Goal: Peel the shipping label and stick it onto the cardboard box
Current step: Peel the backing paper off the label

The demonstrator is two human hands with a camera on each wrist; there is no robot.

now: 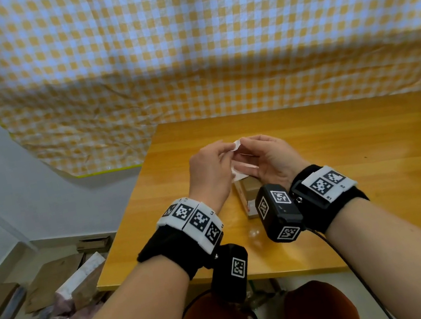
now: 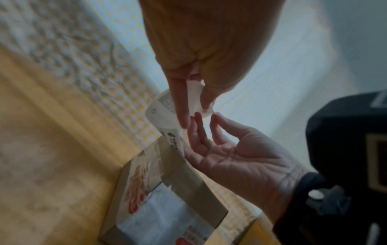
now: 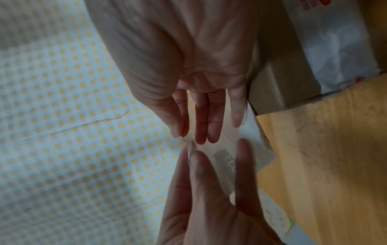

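Both hands hold the label (image 1: 237,158) up in the air, likely to split it from its backing. The left hand (image 1: 209,169) pinches its corner at 12 o'clock; the right hand (image 1: 268,159) pinches there too. The box (image 1: 249,194) waits on the table (image 1: 372,159) right under them, at 6 o'clock. Nothing blocks the way down.

curled white label (image 1: 235,146) above taped box (image 1: 249,194)

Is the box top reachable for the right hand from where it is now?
Probably yes. The right hand hovers just above the cardboard box with nothing between them, though it and the left hand are both pinching the shipping label.
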